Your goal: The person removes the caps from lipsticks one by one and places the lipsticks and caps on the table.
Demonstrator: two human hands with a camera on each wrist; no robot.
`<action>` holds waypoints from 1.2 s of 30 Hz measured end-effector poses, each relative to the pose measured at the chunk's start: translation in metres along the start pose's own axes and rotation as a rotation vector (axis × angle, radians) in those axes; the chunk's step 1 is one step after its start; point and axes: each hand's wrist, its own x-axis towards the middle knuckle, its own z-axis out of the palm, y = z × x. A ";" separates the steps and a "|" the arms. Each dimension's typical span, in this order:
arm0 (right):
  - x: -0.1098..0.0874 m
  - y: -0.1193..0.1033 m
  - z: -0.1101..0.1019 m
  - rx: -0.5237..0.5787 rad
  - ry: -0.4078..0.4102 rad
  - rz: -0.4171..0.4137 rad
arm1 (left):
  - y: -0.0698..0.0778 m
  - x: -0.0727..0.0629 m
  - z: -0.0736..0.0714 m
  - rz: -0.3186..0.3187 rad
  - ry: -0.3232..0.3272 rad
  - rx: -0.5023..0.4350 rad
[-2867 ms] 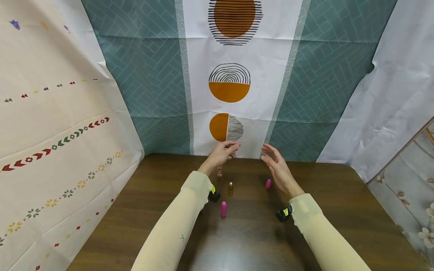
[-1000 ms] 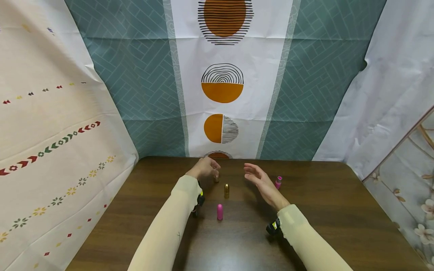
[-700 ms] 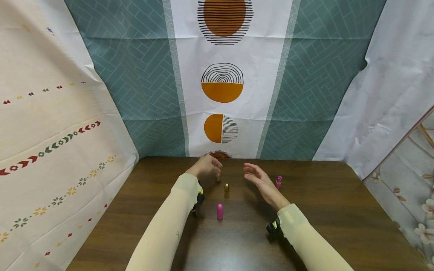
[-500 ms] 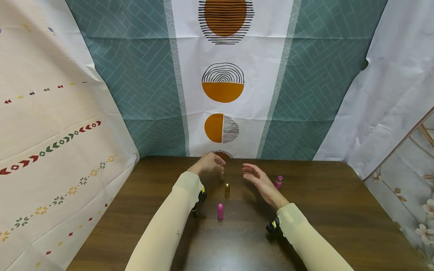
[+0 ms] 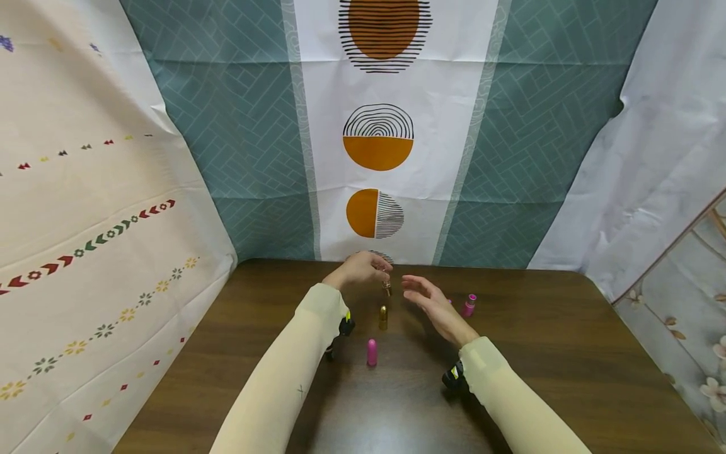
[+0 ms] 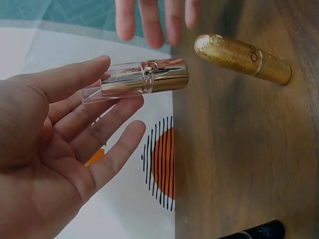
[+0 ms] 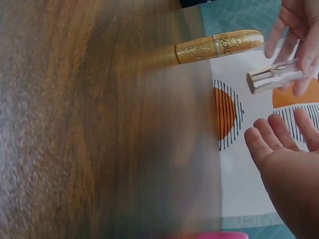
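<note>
In the head view, my left hand [image 5: 363,268] is at the table's far side. Its thumb and fingers pinch the clear-capped end of a rose-gold lipstick tube [image 6: 169,77], its metal base pointing toward the table in the left wrist view. My right hand [image 5: 433,306] is close by on the right, fingers loosely bent and holding nothing. A gold bullet-shaped lipstick [image 5: 383,318] stands upright on the table just in front of the held tube. Nearer stands a pink lipstick [image 5: 372,353]. Right of my right hand is a pink tube [image 5: 468,306] with an open top.
The brown wooden table [image 5: 539,366] ends at a hanging patterned cloth [image 5: 272,139]. A dark tube [image 6: 261,232] shows at the lower edge of the left wrist view. Part of another pink piece [image 5: 450,301] peeks out beside my right hand.
My left hand came down to the rose-gold lipstick, took hold of it and has moved right with it, toward my right hand. The right hand moved lower and left, then stayed nearly still.
</note>
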 end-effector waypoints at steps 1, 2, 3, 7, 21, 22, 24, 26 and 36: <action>0.001 0.001 0.001 -0.010 0.002 0.004 | 0.001 0.000 0.000 0.004 -0.002 -0.008; 0.002 0.002 0.001 -0.018 0.005 0.008 | 0.002 0.000 -0.001 0.005 -0.005 -0.025; 0.003 0.003 0.002 -0.022 0.009 0.011 | 0.003 0.000 -0.001 0.005 -0.008 -0.045; 0.006 0.007 0.004 -0.046 0.011 0.018 | 0.005 0.000 -0.001 0.006 -0.030 -0.114; 0.005 -0.001 0.012 -0.059 0.016 0.028 | 0.008 0.001 0.005 0.022 -0.038 -0.217; 0.005 -0.001 0.012 -0.066 0.019 0.028 | 0.008 0.001 0.006 0.023 -0.032 -0.224; 0.005 -0.001 0.011 -0.074 0.031 0.026 | 0.008 0.002 0.009 0.027 -0.017 -0.249; 0.004 -0.002 0.010 -0.082 0.040 0.018 | 0.009 0.003 0.013 0.032 0.002 -0.278; 0.001 -0.023 0.010 -0.054 0.059 -0.028 | 0.018 0.009 0.025 0.059 0.081 -0.514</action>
